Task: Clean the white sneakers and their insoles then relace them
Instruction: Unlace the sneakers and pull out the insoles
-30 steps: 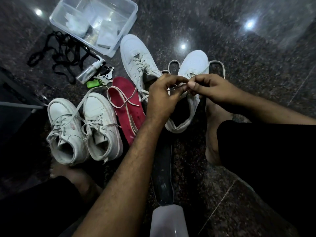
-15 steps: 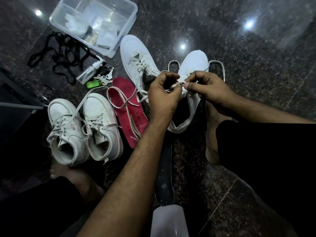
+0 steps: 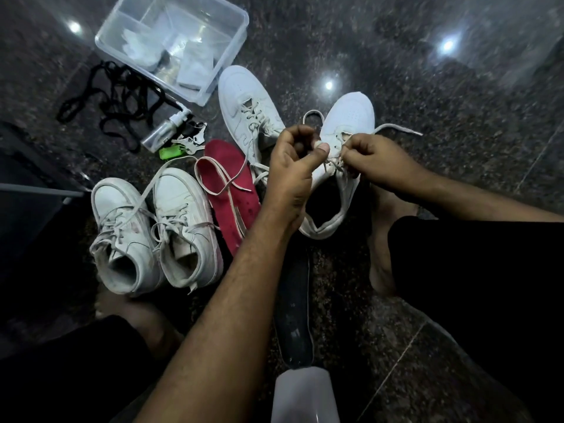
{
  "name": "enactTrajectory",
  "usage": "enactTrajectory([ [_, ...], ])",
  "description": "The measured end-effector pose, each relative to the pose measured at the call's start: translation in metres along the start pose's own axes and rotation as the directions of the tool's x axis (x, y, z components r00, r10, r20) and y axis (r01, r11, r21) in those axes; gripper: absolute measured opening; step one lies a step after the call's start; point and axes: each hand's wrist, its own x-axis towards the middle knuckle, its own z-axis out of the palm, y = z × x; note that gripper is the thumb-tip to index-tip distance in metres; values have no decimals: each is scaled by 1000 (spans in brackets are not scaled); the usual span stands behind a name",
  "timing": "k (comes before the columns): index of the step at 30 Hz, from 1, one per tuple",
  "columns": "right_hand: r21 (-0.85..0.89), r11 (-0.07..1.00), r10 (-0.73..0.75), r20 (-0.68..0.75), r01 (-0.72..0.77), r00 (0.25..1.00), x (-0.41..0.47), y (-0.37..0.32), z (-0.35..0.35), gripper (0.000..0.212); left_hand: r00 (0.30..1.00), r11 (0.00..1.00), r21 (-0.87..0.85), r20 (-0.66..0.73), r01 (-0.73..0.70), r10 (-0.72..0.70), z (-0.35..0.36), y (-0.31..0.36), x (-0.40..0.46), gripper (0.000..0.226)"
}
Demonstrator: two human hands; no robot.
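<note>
Floor (image 3: 427,87): we sit on dark polished stone.
Container (image 3: 238,35): clear plastic, far left.
Sneaker (image 3: 348,123): white, between our hands.
Left hand (image 3: 290,175): our fingers curl, pinching its lace (image 3: 308,117).
Right hand (image 3: 375,163): our fingers pinch the lace over the eyelets.
Insole (image 3: 232,190): red, beside it.

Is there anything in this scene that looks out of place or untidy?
Yes. A loose white lace trails from the left pair of sneakers across the red insole. A dark insole lies on the floor, outside any shoe. Black laces sit tangled beside the clear box.
</note>
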Motion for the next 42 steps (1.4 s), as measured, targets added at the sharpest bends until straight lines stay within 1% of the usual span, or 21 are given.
enactTrajectory([
  [3, -28, 991, -128, 33, 129, 991, -6, -6, 0, 15, 999, 999, -36, 44, 32, -31, -1, 1, 2, 31],
  [5, 92, 973, -218, 88, 210, 972, -11, -17, 0, 15, 997, 1000, -19, 73, 17, -16, 0, 2, 0, 26],
  [7, 184, 960, -237, 129, 212, 963, -13, -22, -1, 17, 996, 1000, -11, 92, -15, 16, 1, 4, 0, 24],
  [10, 221, 955, -234, 143, 199, 962, -9, -18, -4, 24, 994, 999, -17, 100, -36, 37, -1, 7, 1, 24],
  [12, 147, 962, -250, 122, 232, 961, -6, -19, -6, 27, 995, 999, -41, 100, -19, 23, -3, 8, 1, 24],
  [15, -135, 891, -423, 103, 434, 900, -4, -25, -6, 10, 997, 999, -31, 78, 22, -19, -3, 8, -1, 24],
  [17, -251, 857, -451, 59, 451, 890, -3, -26, -5, 8, 998, 988, 149, 47, 42, -50, -3, 11, -2, 25],
  [18, -267, 871, -426, 10, 413, 905, -3, -24, -6, 9, 998, 944, 328, 41, 35, -51, -3, 14, 0, 26],
  [19, -260, 891, -392, -32, 371, 919, -4, -22, -7, 9, 998, 849, 528, 53, 10, -45, -4, 16, 2, 26],
  [21, -254, 907, -358, -45, 336, 932, -6, -19, -6, 8, 996, 600, 799, 81, -42, -38, -4, 25, 5, 27],
  [24, -310, 890, -340, 35, 334, 940, -9, -18, 0, 6, 995, 394, 914, 93, -96, 26, 0, 35, 5, 16],
  [25, -312, 893, -326, 45, 323, 944, -8, -17, 0, 7, 993, 349, 930, 103, -115, 54, 1, 35, 5, 11],
  [26, -286, 907, -310, 46, 310, 950, -6, -16, 0, 8, 994, 350, 931, 92, -106, 55, 0, 33, 7, 9],
  [27, -229, 928, -291, 47, 294, 956, -5, -16, 0, 10, 997, 403, 912, 68, -79, 41, -1, 30, 8, 7],
  [29, -61, 966, -245, 74, 250, 967, -2, -16, -3, 12, 1000, 608, 794, 4, -12, 15, -5, 25, 9, 1],
  [31, 88, 972, -229, 123, 220, 965, -2, -18, -5, 13, 999, 831, 556, -53, 26, 5, -3, 29, 5, 3],
  [33, 135, 964, -250, 160, 229, 955, -5, -20, -6, 15, 992, 964, 251, -110, 87, -61, 5, 40, -1, 4],
  [35, 120, 962, -265, 196, 245, 944, -8, -23, -5, 10, 984, 988, 82, -132, 132, -120, 11, 49, -1, 12],
  [38, 95, 972, -232, 237, 215, 944, -8, -27, -3, 10, 982, 987, -20, -106, 157, -158, 10, 52, 4, 32],
  [40, -26, 976, -207, 207, 217, 956, -3, -23, -2, 20, 983, 979, -137, -84, 151, -163, 9, 53, 3, 34],
  [42, -221, 954, -181, 111, 201, 977, 2, -17, -1, 28, 988, 960, -264, -92, 98, -127, 9, 54, -2, 30],
])
